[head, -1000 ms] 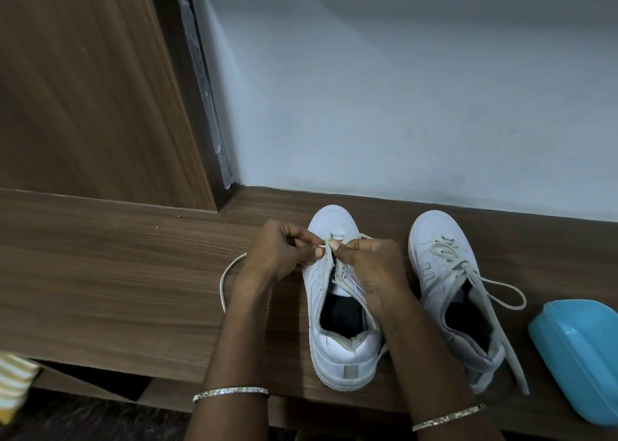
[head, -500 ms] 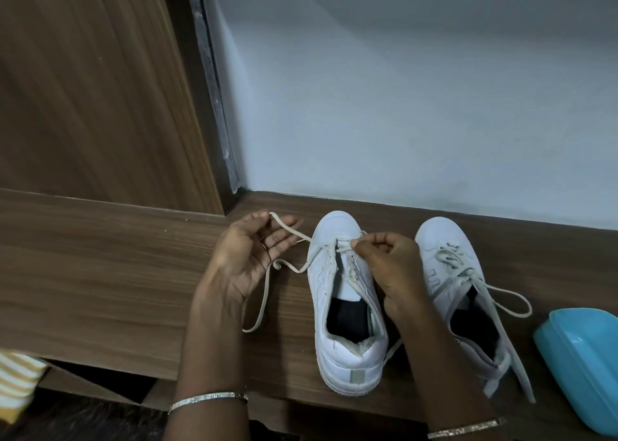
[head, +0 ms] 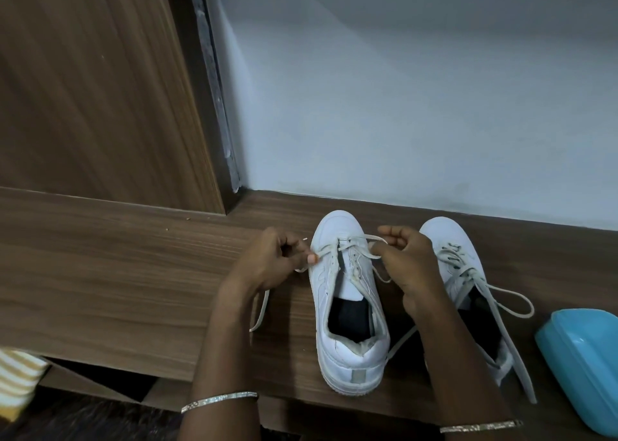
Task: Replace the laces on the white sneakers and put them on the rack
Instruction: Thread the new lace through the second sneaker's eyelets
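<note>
Pointing toe away, heel nearest, sneaker [head: 351, 357], lace [head: 361, 239] pinched by left hand [head: 267, 260], right hand [head: 413, 260]

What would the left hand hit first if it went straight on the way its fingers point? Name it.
The left hand, pinching a lace, points right at the sneaker being laced; it would likely meet that sneaker's side first, though depth is unclear.
</note>
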The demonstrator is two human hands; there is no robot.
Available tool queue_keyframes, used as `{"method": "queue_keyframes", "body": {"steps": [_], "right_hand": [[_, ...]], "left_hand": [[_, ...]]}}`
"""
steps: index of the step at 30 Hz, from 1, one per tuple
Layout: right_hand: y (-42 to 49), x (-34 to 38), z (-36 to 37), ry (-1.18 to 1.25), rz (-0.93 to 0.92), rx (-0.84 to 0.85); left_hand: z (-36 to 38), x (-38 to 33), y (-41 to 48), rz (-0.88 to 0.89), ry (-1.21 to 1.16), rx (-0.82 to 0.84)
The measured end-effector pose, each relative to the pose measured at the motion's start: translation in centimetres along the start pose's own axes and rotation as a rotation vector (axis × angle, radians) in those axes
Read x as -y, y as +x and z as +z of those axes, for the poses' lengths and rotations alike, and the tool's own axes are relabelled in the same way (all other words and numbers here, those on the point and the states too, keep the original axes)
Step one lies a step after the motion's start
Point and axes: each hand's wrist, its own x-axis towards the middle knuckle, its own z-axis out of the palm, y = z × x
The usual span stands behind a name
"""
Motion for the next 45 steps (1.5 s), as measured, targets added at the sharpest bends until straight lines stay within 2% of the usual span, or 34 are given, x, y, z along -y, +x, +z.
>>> {"method": "queue_keyframes", "body": {"steps": [5,9,11,12,14,17,19,22,23,25,29,33,36,38,42,45], "right_hand": [[-0.6,0.0,-0.1,-0.024,0.054,0.229],[-0.7,0.0,-0.4,-0.051,0.046,0.31],[-0.6,0.0,-0.7,-0.086,0.032,0.337],[-0.5,0.1,-0.9,-0.097,0.029,0.351],[-0.4,0.3,-1.3,-0.104,0.014,0.386],[-0.3,0.4,-1.5,-0.127,-0.004,0.427],[-0.4,0.4,-1.4,-0.142,-0.009,0.455],[-0.6,0.3,-1.2,-0.146,-0.002,0.495],[-0.6,0.3,-1.2,-0.146,0.004,0.502],[-0.6,0.3,-1.2,-0.159,0.005,0.51],[-0.6,0.1,-1.1,-0.192,-0.008,0.494],[-0.9,0.1,-0.8,-0.156,0.002,0.5],[-1.1,0.1,-0.8,-0.136,0.019,0.498],[-1.2,0.1,-0.8,-0.129,0.016,0.492],[-1.3,0.3,-0.8,-0.099,0.016,0.488],[-1.3,0.2,-0.7,-0.106,0.02,0.48]], "left_hand": [[0.5,-1.3,0.2,-0.056,-0.483,-0.114],[0.2,-2.1,0.6,-0.127,-1.163,-0.182],[0.2,-2.2,0.8,-0.187,-1.273,-0.248],[0.3,-2.1,0.8,-0.217,-1.215,-0.286],[0.3,-1.9,0.8,-0.233,-0.943,-0.354],[0.0,-0.7,0.5,-0.103,-0.424,-0.384],[-0.3,0.2,0.5,-0.067,-0.173,-0.262],[-0.1,0.7,0.2,-0.073,0.04,-0.056],[-0.1,0.7,0.3,-0.056,0.062,-0.047],[0.2,0.4,0.2,-0.041,-0.072,-0.06],[0.4,-0.9,0.4,-0.141,-0.498,-0.156],[0.1,-2.1,0.6,-0.209,-1.058,-0.236],[0.2,-2.3,0.6,-0.233,-1.312,-0.29],[-0.1,-2.0,0.6,-0.253,-1.224,-0.328],[-0.7,-1.3,0.0,-0.198,-0.687,-0.41],[-0.8,-0.2,-0.5,-0.133,-0.354,-0.263]]}}
